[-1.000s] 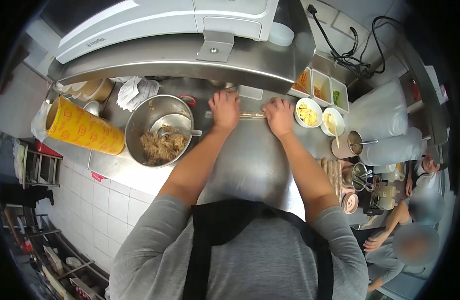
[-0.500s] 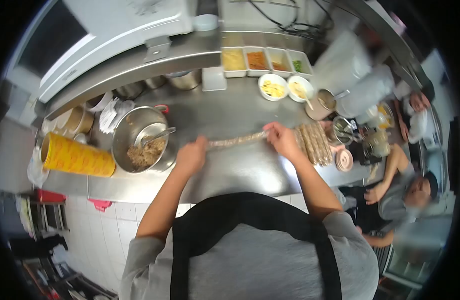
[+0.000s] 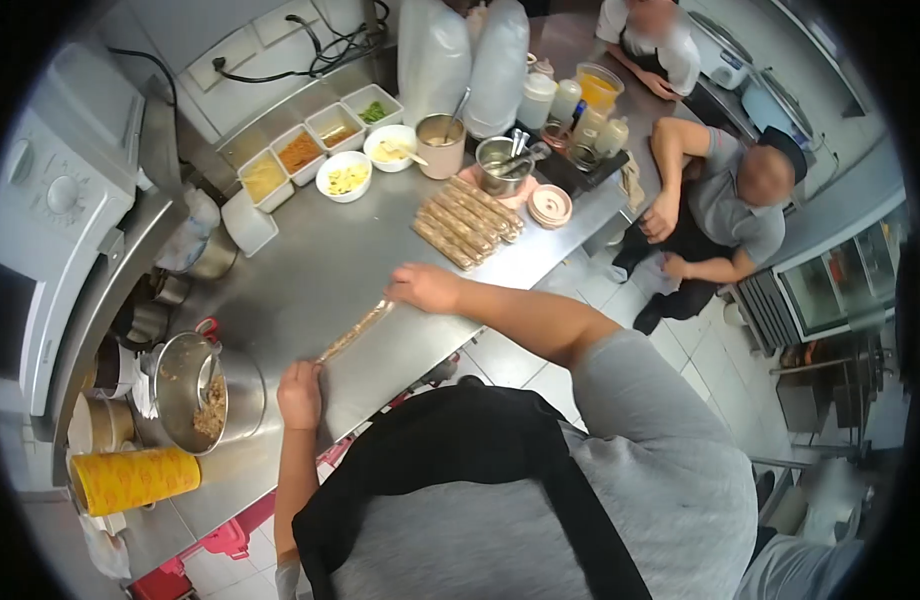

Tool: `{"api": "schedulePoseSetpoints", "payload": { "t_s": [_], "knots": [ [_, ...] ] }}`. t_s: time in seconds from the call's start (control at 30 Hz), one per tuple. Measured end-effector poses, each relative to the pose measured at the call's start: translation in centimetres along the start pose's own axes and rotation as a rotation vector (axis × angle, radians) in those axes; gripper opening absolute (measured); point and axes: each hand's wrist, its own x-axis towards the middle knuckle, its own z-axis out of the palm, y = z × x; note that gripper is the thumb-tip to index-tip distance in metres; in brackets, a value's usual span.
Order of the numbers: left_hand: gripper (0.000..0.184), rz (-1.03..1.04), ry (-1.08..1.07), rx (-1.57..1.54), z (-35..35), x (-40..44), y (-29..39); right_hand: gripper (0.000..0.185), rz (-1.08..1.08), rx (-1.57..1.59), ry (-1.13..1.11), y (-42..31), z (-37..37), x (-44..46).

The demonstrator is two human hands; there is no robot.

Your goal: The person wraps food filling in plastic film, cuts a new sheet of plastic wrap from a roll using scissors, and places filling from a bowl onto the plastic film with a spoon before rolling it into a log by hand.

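Stretched just above the steel counter is a thin plastic-wrapped roll of brownish filling (image 3: 355,332). My left hand (image 3: 300,396) is closed on its near end, and my right hand (image 3: 426,288) pinches the far end. Similar wrapped rolls (image 3: 467,224) lie side by side in a stack beyond my right hand. To the left of my left hand stands a steel pot (image 3: 185,400) with a light brown mixture (image 3: 212,408) and a spoon inside. A yellow patterned roll of wrap (image 3: 137,480) lies beside the pot.
White tubs (image 3: 300,153) of ingredients and two white bowls (image 3: 344,178) line the back of the steel counter (image 3: 280,300). Squeeze bottles (image 3: 565,102) and a steel container (image 3: 506,170) of utensils stand farther right. A co-worker (image 3: 725,200) sits beyond the counter's end; another person (image 3: 650,50) is behind.
The head view has swung to the right, so the counter now runs diagonally. Both hands still hold the wrapped roll by its ends. The co-workers show more fully.
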Motion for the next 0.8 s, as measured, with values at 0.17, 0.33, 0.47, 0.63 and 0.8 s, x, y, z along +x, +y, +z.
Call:
{"api": "schedulePoseSetpoints", "payload": {
  "t_s": [0.17, 0.33, 0.47, 0.63, 0.8],
  "knots": [
    [0.002, 0.146, -0.188, 0.104, -3.1, -2.4, 2.0, 0.016, -0.088, -0.158, -0.112, -2.7, -2.3, -1.0],
    [0.007, 0.119, -0.252, 0.031, -3.6, -6.0, 4.0, 0.016, -0.015, -0.077, -0.238, -6.5, -3.0, -5.3],
    [0.006, 0.141, -0.247, 0.05, -3.0, -3.9, 2.2, 0.015, -0.099, -0.163, -0.235, -4.2, -2.7, -2.3],
    [0.01, -0.116, -0.198, 0.184, -1.3, 3.9, -1.9, 0.018, 0.031, -0.231, -0.222, 1.5, -1.0, 6.0],
    [0.015, -0.385, -0.206, 0.261, 1.6, 10.8, -5.7, 0.019, 0.142, -0.251, -0.093, 4.9, 0.9, 13.5]
  ]
}}
